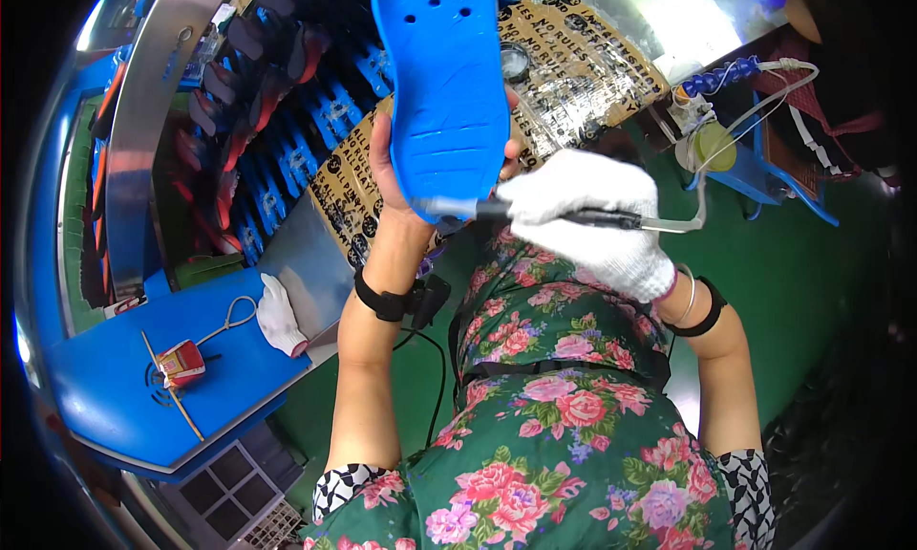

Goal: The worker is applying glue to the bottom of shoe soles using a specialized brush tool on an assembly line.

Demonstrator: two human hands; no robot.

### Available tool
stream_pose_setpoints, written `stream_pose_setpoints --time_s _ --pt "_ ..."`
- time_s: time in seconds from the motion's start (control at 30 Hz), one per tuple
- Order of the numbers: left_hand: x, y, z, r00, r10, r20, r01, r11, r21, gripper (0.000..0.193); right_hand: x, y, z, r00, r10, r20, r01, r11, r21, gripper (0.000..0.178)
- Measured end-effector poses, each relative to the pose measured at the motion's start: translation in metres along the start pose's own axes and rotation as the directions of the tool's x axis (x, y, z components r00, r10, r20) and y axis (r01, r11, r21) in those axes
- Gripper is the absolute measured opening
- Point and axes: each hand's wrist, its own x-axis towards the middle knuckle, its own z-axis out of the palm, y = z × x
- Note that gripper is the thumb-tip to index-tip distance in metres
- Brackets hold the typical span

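A bright blue shoe sole (444, 91), with round holes toward its far end and shallow ridges near its heel, is raised before my chest. My left hand (384, 168) is bare and grips it from beneath, fingers showing along both edges. My right hand (587, 211), in a white knit glove, is closed around a pen-like tool (611, 219) with a dark handle. A pale tube or cord trails from the tool's back end. Its light-coloured tip, smeared by motion, lies across the heel end of the sole; whether it touches, I cannot tell.
Taped brown cardboard (573, 72) covers the worktop beyond my hands, with a small round clear-topped container (515, 63) on it. Shoe parts (229, 101) fill a rack at left. A blue table (105, 397) bears a white glove (278, 316), a red box (181, 364) and a thin stick. A blue stand (735, 182) is at right.
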Motion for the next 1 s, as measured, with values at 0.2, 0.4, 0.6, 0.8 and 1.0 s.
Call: stream_pose_setpoints --time_s 0.2,0.4,0.6,0.8,1.0 --pt "-0.005 0.008 0.005 0.994 -0.072 -0.078 0.079 0.993 0.09 0.106 -0.016 -0.003 0.002 0.887 -0.361 0.287 0.45 0.814 -0.367 0.032" --pt "-0.007 0.018 -0.002 0.99 -0.137 -0.031 0.14 0.977 0.163 0.108 -0.001 -0.013 -0.009 0.96 -0.177 0.216 0.218 0.958 -0.185 0.021" --pt "-0.006 0.026 -0.015 0.982 -0.191 -0.01 0.191 0.98 0.052 0.088 -0.011 -0.002 -0.002 0.9 -0.268 0.344 0.368 0.891 -0.267 0.03" --pt "-0.003 0.036 -0.016 0.985 -0.168 -0.038 0.169 0.985 0.032 0.088 0.005 -0.001 0.001 0.99 -0.011 0.142 0.029 0.991 -0.128 0.014" --pt "-0.023 -0.005 -0.02 0.929 -0.064 -0.364 0.009 0.989 -0.15 0.085 0.008 -0.003 -0.009 0.987 0.16 0.025 -0.16 0.987 -0.021 0.014"
